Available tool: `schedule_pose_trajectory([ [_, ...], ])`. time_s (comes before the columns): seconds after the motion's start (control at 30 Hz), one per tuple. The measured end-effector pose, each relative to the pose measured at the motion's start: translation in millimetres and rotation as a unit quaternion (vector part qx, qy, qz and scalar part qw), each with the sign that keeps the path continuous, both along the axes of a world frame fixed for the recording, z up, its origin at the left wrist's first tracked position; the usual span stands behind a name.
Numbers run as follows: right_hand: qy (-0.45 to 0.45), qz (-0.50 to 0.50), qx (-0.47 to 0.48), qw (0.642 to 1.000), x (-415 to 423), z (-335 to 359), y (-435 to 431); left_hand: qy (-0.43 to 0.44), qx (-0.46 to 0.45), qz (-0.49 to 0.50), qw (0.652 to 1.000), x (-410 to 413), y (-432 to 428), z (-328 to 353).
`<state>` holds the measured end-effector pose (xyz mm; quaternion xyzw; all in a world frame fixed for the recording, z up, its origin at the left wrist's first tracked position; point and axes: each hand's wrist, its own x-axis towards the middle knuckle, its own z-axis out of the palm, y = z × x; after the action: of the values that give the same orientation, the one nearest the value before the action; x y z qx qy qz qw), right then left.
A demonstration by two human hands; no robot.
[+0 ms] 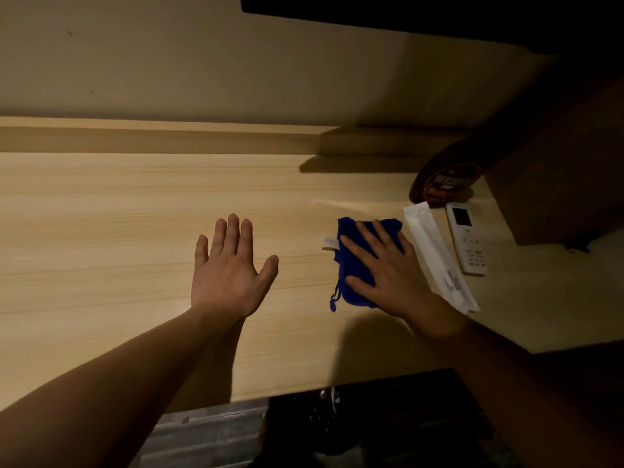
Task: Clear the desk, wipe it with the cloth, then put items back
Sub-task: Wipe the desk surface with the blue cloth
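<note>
Cloth [351, 238] lies under right hand [388, 275] on desk [101, 214].

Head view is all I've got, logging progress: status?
Right hand flat on blue cloth, left hand open, empty. Desk mid-wipe. White packet, remote beside cloth.

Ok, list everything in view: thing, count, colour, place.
desk: one, light wood, fills the middle of the view
cloth: one, blue, on the desk under the right hand
packet: one, long, white, on the desk right of the cloth
remote: one, white, right of the packet
round container: one, dark brown, behind the remote, partly shadowed
box: one, brown, far right, dim
wall: beige, behind the desk
left hand: open, flat over the desk
right hand: open, flat, pressing on the cloth
</note>
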<state>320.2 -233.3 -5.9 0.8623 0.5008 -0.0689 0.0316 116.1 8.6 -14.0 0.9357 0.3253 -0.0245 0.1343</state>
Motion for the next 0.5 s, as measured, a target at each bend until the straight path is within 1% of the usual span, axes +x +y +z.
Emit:
schedule_pose_trajectory([
  [0.2,-0.002,-0.008,-0.016,1.000,-31.2,-7.0,-36.6,-0.003,0.001,-0.004,1.000,-1.0,-0.2,0.2],
  [0.4,0.016,-0.030,-0.003,0.999,-68.9,-3.8,-70.3,-0.009,-0.001,-0.012,1.000,-2.3,0.3,-1.3],
  [0.5,0.031,-0.058,0.015,0.998,-86.5,-3.0,-81.2,-0.003,-0.002,-0.013,1.000,-2.5,0.8,-0.2],
])
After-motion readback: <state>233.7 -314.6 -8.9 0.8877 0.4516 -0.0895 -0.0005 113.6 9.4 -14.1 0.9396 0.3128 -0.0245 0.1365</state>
